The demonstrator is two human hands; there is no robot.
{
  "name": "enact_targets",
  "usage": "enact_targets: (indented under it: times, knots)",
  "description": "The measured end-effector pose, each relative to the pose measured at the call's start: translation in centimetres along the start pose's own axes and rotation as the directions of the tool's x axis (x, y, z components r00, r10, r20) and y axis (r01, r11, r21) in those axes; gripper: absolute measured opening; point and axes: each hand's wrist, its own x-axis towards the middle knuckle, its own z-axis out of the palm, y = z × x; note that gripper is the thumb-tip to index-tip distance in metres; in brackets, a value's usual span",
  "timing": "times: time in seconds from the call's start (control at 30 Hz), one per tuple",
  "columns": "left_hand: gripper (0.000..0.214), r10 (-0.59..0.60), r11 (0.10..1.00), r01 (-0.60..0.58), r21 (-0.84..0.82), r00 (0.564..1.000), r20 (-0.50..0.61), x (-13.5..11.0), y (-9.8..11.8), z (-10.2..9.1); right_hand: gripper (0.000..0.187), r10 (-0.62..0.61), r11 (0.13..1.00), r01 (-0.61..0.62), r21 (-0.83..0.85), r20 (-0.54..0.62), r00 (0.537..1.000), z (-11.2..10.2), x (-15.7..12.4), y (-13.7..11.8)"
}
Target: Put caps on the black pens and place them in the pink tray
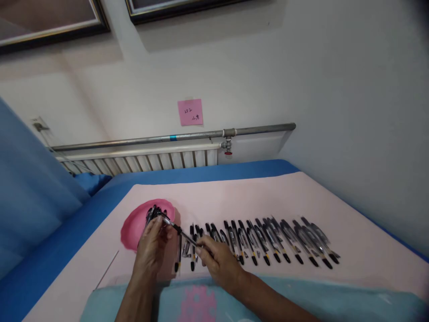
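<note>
My left hand (151, 245) is closed around a bundle of black pens (154, 213), held over a pink bowl (134, 226). My right hand (217, 258) pinches one end of a single pen (176, 228) whose other end reaches the bundle in my left hand. Below this pen, two or three pens lie on the pink sheet (234, 197). To the right, a long row of several black pens (275, 239) lies side by side, tips toward me.
The pink sheet covers a blue table (50, 264). A light blue sheet with a pink patch (197, 304) lies at the near edge. Behind stand a white radiator (140, 162), a metal pipe (201, 134) and a wall with a pink sticky note (190, 112). A blue curtain (30, 192) hangs at left.
</note>
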Motion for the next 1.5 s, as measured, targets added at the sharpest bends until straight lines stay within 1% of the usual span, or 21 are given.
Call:
enact_targets:
  times: [0.07,0.13,0.23,0.3,0.4,0.57,0.67,0.77,0.9,0.97,1.03,1.07,1.1,1.13,1.17,1.2,1.23,1.3,1.33,1.37,1.5]
  knots:
    - [0.013,-0.1,0.983,0.102,-0.155,0.995,0.022,0.3,0.2,-0.2,0.014,0.001,1.0,0.0,-0.013,0.028,1.0,0.1,0.0,0.0]
    - [0.007,-0.164,0.958,0.166,-0.233,0.986,0.027,0.5,0.2,-0.4,0.014,0.001,1.0,0.0,-0.027,0.037,0.999,0.0,-0.1,0.0]
    - [0.004,-0.22,0.934,0.22,-0.283,0.975,0.032,0.7,0.1,-0.6,0.014,0.005,1.0,-0.004,-0.027,0.035,0.999,-0.1,-0.1,-0.1]
    - [0.004,-0.232,0.93,0.226,-0.291,0.973,0.015,0.8,0.1,-0.6,0.014,0.007,1.0,-0.006,-0.021,0.031,1.0,-0.1,-0.2,-0.1]
    - [0.007,-0.206,0.949,0.201,-0.244,0.979,0.007,0.6,-0.2,-0.5,0.014,0.026,0.999,-0.026,-0.019,0.021,0.999,0.0,-0.1,-0.2]
    - [0.024,-0.127,0.99,0.132,-0.056,0.987,0.096,-0.6,-0.8,0.6,0.012,0.068,0.998,-0.068,0.015,0.014,0.998,0.2,0.0,-0.1]
    - [0.026,-0.149,0.989,0.146,0.031,0.978,0.145,-1.2,-1.3,1.3,0.012,0.098,0.995,-0.098,0.032,0.002,0.995,0.4,0.1,0.0]
    - [0.027,-0.164,0.986,0.154,0.067,0.969,0.182,-1.7,-1.8,1.6,0.013,0.113,0.993,-0.113,0.04,0.002,0.994,0.5,0.2,0.0]
    - [0.028,-0.196,0.977,0.168,0.13,0.948,0.252,-1.5,-1.8,1.6,0.014,0.109,0.992,-0.108,0.059,-0.002,0.994,0.5,0.3,-0.1]
    - [0.028,-0.117,0.987,0.091,0.136,0.973,0.2,-0.7,-1.1,1.1,0.014,0.096,0.993,-0.095,0.063,-0.001,0.995,0.4,0.4,-0.1]
    - [0.03,0.06,0.985,-0.064,0.162,0.998,0.028,0.7,-0.1,0.0,0.016,0.081,0.995,-0.081,0.058,0.005,0.997,0.4,0.4,-0.1]
    - [0.033,0.166,0.965,-0.148,0.218,0.984,-0.069,1.5,0.5,-0.7,0.017,0.08,0.995,-0.08,0.051,0.002,0.997,0.4,0.4,0.0]
    - [0.035,0.254,0.929,-0.2,0.31,0.956,-0.146,2.3,1.1,-1.4,0.017,0.082,0.996,-0.082,0.044,0.001,0.997,0.4,0.4,0.1]
    - [0.038,0.313,0.875,-0.205,0.439,0.93,-0.191,3.0,1.6,-2.1,0.016,0.085,0.996,-0.085,0.037,0.002,0.996,0.4,0.4,0.2]
    - [0.039,0.359,0.791,-0.186,0.583,0.912,-0.196,3.7,2.0,-2.8,0.016,0.086,0.996,-0.086,0.031,0.002,0.996,0.4,0.4,0.3]
    - [0.038,0.393,0.668,-0.145,0.73,0.902,-0.18,4.3,2.2,-3.2,0.015,0.086,0.996,-0.086,0.025,0.002,0.996,0.4,0.4,0.3]
    - [0.038,0.4,0.507,-0.1,0.856,0.907,-0.131,4.8,2.3,-3.6,0.015,0.085,0.996,-0.085,0.022,0.005,0.996,0.5,0.4,0.4]
    - [0.036,0.358,0.196,-0.052,0.979,0.934,-0.022,5.5,2.2,-3.8,0.014,0.082,0.996,-0.082,0.021,0.012,0.997,0.5,0.4,0.4]
    - [0.035,0.324,0.088,-0.053,0.995,0.946,0.021,5.7,2.0,-3.7,0.014,0.086,0.996,-0.086,0.021,0.013,0.996,0.5,0.4,0.3]
    - [0.034,0.296,0.023,-0.061,0.998,0.954,0.051,5.9,1.8,-3.6,0.014,0.09,0.996,-0.091,0.023,0.015,0.996,0.5,0.4,0.2]
    - [0.032,0.271,-0.06,-0.073,0.996,0.959,0.087,6.2,1.3,-3.1,0.014,0.099,0.994,-0.1,0.032,0.036,0.994,0.4,0.4,-0.1]
